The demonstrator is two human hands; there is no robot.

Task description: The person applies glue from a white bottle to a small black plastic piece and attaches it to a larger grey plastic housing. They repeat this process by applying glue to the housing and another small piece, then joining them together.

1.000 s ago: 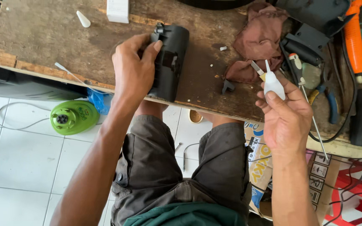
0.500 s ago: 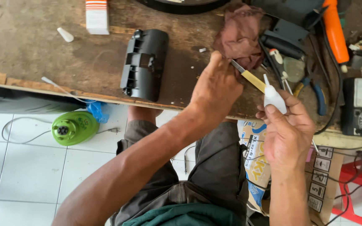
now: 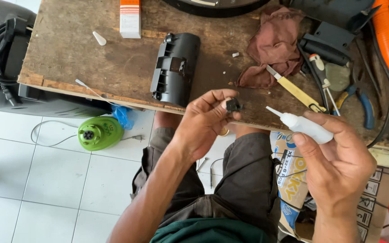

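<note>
My left hand (image 3: pixel 203 123) pinches a small black plastic piece (image 3: pixel 232 105) between thumb and fingertips, just in front of the wooden bench (image 3: pixel 82 58). My right hand (image 3: pixel 338 164) grips a small white glue bottle (image 3: pixel 302 126), its thin nozzle pointing left toward the black piece, a short gap between them. A black plastic housing (image 3: pixel 175 68) lies on the bench above my left hand, untouched.
On the bench lie a brown rag (image 3: pixel 273 45), a yellow-handled blade (image 3: pixel 296 91), screwdrivers (image 3: pixel 320 74), blue-handled pliers (image 3: pixel 363 105), an orange tool (image 3: pixel 386 33), a white and orange box (image 3: pixel 130 18) and a white cap (image 3: pixel 99 38). A green round device (image 3: pixel 100 133) sits on the tiled floor.
My left hand left the black housing, reached to the bench's right side, and now holds a small black piece in front of the bench. The glue bottle tipped to point left.
</note>
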